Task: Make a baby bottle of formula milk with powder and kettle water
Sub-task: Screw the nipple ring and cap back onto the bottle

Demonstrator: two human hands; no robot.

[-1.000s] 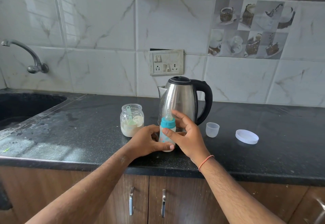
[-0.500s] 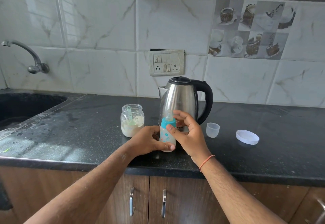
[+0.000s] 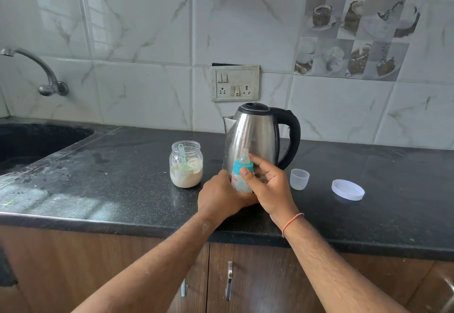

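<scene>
A small baby bottle (image 3: 240, 183) with a teal collar and clear teat stands on the black counter (image 3: 122, 185) in front of the steel kettle (image 3: 255, 136). My left hand (image 3: 221, 196) wraps the bottle's lower body. My right hand (image 3: 269, 186) grips the teal collar, thumb in front and fingers behind. An open glass jar (image 3: 186, 164) of formula powder with a green scoop inside stands to the left of the bottle.
A clear bottle cap (image 3: 299, 179) and the jar's white lid (image 3: 347, 189) lie right of the kettle. A black sink (image 3: 32, 141) with a wall tap (image 3: 36, 72) is at the far left. A switch and socket plate (image 3: 235, 83) is behind the kettle.
My right hand's fingers have shifted around the teal collar, the thumb now lower in front. The bottle stays in the same spot under my left hand.
</scene>
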